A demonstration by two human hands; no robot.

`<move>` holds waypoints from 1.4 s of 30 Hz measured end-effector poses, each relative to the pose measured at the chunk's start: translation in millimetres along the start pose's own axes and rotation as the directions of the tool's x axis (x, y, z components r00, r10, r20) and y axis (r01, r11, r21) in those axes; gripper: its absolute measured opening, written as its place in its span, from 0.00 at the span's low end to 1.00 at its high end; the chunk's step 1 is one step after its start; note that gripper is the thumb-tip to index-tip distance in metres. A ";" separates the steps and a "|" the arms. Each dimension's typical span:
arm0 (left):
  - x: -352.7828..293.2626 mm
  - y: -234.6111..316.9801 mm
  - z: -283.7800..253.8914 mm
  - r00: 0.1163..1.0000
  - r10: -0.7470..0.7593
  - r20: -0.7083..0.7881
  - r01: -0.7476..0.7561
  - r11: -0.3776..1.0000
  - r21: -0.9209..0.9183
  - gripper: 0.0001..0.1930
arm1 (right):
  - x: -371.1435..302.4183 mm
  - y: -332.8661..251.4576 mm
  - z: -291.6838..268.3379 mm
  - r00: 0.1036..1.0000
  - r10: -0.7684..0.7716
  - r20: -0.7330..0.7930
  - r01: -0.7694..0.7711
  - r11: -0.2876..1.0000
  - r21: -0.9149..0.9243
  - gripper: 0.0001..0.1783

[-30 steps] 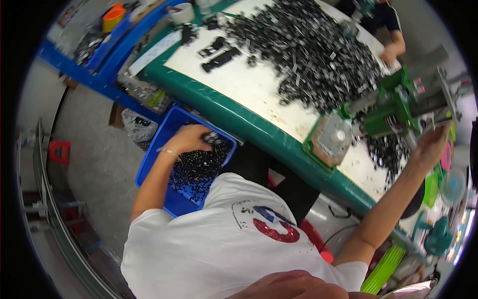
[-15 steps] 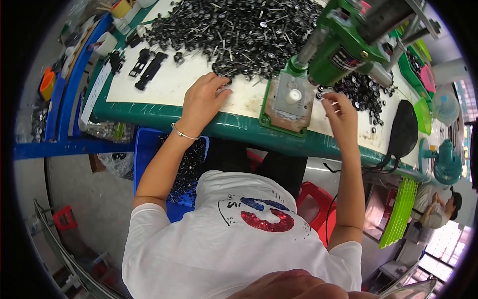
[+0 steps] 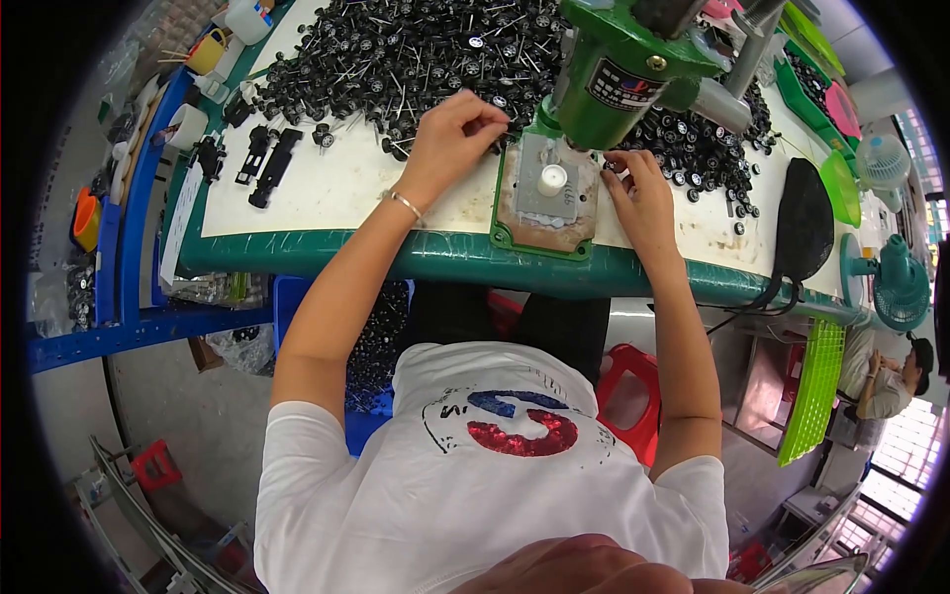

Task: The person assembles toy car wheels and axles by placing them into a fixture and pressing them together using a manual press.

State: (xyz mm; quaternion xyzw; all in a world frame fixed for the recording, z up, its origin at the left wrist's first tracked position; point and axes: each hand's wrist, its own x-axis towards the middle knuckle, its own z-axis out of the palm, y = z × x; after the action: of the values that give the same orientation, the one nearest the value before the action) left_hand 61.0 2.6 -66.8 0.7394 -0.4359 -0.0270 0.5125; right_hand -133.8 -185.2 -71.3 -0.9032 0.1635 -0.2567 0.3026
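My left hand (image 3: 458, 134) reaches to the near edge of a heap of black toy wheels with metal axles (image 3: 396, 74). Its fingers are drawn together, and whatever lies between them is hidden. A green bench press (image 3: 609, 84) stands between my hands. On its base plate (image 3: 517, 213) sits a round white holder (image 3: 552, 179), with nothing seen standing in it. Just right of the plate is my right hand (image 3: 641, 193), thumb and fingers pinched. A small dark piece that looks like a wheel shows at its fingertips.
More wheels (image 3: 698, 163) lie right of the press. Black toy chassis parts (image 3: 275, 168) rest at the left. A black padded paddle-like thing (image 3: 804, 223) and a green fan (image 3: 899, 282) are at the right. Below the table's edge is a blue bin (image 3: 287, 297) of dark parts.
My left hand has moved right and farther in along the heap, toward the press. My right hand has come left, closer to the base plate. The whole view has shifted slightly.
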 end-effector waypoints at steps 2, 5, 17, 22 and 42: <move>11.2 -8.3 4.8 0.999 0.023 -0.029 -0.024 0.998 -0.062 0.05 | -0.7 -2.4 -0.8 1.000 0.008 -0.016 -0.008 1.000 -0.003 0.10; 13.4 -0.4 4.6 0.997 -0.031 -0.072 0.010 0.962 -0.273 0.06 | -4.6 0.7 -2.5 0.998 0.049 -0.026 -0.052 0.994 -0.094 0.10; -69.6 8.7 -31.5 0.998 -0.065 0.023 0.060 0.983 0.176 0.14 | -4.8 -6.4 -1.4 1.000 -0.008 -0.005 0.007 0.983 -0.183 0.10; -47.4 14.6 -4.4 0.997 0.072 0.012 -0.071 0.931 0.359 0.11 | -6.1 -9.8 -7.1 0.995 0.095 0.020 -0.094 0.994 -0.049 0.12; -51.9 32.1 -10.8 0.963 -0.262 -0.065 0.195 0.842 -0.504 0.11 | -2.4 -68.1 2.4 0.978 0.014 0.209 -0.095 0.918 0.384 0.15</move>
State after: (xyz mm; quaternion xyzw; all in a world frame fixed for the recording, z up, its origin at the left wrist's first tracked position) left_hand 14.3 42.3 -57.7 0.6311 -0.2884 -0.1494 0.7044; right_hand -124.8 -131.0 -31.0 -0.8408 0.1024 -0.1827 0.4992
